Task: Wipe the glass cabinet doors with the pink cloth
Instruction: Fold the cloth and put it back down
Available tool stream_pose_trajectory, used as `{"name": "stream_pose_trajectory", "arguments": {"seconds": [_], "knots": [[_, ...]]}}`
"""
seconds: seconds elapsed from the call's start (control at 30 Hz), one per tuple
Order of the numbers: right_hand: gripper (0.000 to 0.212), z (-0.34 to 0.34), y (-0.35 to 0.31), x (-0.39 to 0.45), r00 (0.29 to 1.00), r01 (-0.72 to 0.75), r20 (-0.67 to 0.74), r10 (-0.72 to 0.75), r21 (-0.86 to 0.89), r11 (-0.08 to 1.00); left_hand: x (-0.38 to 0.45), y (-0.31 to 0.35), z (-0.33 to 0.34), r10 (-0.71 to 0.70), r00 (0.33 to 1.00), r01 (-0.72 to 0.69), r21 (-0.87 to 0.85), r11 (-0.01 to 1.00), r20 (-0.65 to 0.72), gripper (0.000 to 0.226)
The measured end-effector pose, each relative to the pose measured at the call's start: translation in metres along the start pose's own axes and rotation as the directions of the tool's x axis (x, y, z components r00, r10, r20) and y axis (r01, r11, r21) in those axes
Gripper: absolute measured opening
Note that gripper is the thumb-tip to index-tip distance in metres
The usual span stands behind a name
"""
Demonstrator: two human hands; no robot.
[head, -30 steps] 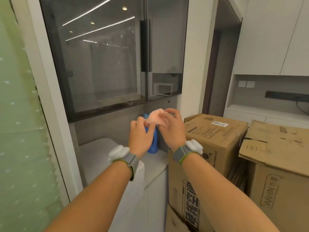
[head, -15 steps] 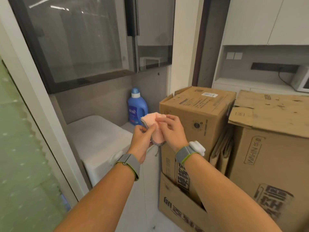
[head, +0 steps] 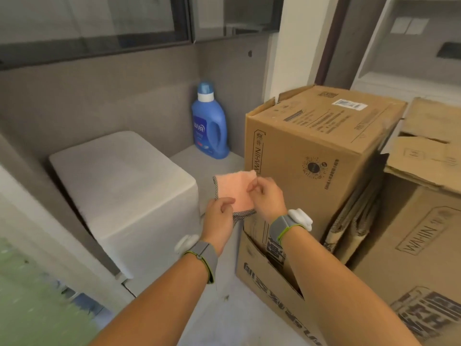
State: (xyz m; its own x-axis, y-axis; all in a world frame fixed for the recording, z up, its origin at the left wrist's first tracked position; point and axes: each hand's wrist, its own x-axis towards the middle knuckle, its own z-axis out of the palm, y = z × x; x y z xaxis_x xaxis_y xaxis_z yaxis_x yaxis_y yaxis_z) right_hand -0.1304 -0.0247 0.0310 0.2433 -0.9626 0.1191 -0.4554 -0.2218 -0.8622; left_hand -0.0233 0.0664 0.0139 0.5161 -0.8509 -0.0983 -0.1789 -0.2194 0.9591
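Observation:
The pink cloth (head: 234,191), edged with a dark checked band, is spread flat between both hands at the middle of the view. My left hand (head: 219,216) pinches its lower left corner. My right hand (head: 268,197) pinches its right edge with thumb and fingers. Both wrists wear grey bands. The glass cabinet doors (head: 99,18) run along the top of the view, dark-framed, only their lower strip showing, well above the cloth.
A blue detergent bottle (head: 210,126) stands in the corner on a grey counter. A white box-shaped appliance (head: 124,191) sits left. Large cardboard boxes (head: 314,156) crowd the right side. A greenish patterned panel (head: 30,300) fills the lower left.
The view has tilted down, so the glass doors slid to the top. Both hands lowered, and the bunched cloth is now opened out flat between them.

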Motion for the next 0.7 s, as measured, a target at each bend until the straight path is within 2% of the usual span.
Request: {"name": "stream_pose_trajectory", "arguments": {"seconds": [0.07,0.17,0.23,0.33,0.47,0.6,0.7], "knots": [[0.033,0.007,0.007,0.013,0.998,0.018,0.060,-0.020,0.030,0.999,0.008,-0.002,0.007,-0.046,0.999,0.046,0.020,0.999,0.012,0.035],[0.055,0.024,0.024,0.041,0.968,0.063,0.243,-0.060,-0.003,0.998,0.032,-0.006,0.020,-0.108,0.994,0.109,0.041,0.993,-0.020,0.046],[0.063,0.038,0.033,0.056,0.960,0.074,0.272,-0.072,0.002,0.997,0.045,-0.010,0.025,-0.129,0.990,0.133,0.063,0.989,-0.053,0.050],[0.056,0.060,0.038,0.080,0.966,0.071,0.247,-0.072,0.013,0.997,0.064,-0.013,0.030,-0.156,0.976,0.168,0.076,0.983,-0.151,0.051],[0.042,0.080,0.033,0.104,0.962,0.108,0.247,-0.114,0.038,0.993,0.078,-0.010,0.031,-0.205,0.956,0.224,0.070,0.972,-0.208,0.055],[0.032,0.102,0.032,0.119,0.967,0.124,0.216,-0.133,0.055,0.991,0.101,-0.015,0.027,-0.287,0.920,0.317,0.078,0.945,-0.267,0.078],[0.032,0.112,0.038,0.122,0.966,0.105,0.233,-0.115,0.053,0.993,0.109,-0.018,0.024,-0.313,0.900,0.352,0.079,0.933,-0.304,0.074]]}}
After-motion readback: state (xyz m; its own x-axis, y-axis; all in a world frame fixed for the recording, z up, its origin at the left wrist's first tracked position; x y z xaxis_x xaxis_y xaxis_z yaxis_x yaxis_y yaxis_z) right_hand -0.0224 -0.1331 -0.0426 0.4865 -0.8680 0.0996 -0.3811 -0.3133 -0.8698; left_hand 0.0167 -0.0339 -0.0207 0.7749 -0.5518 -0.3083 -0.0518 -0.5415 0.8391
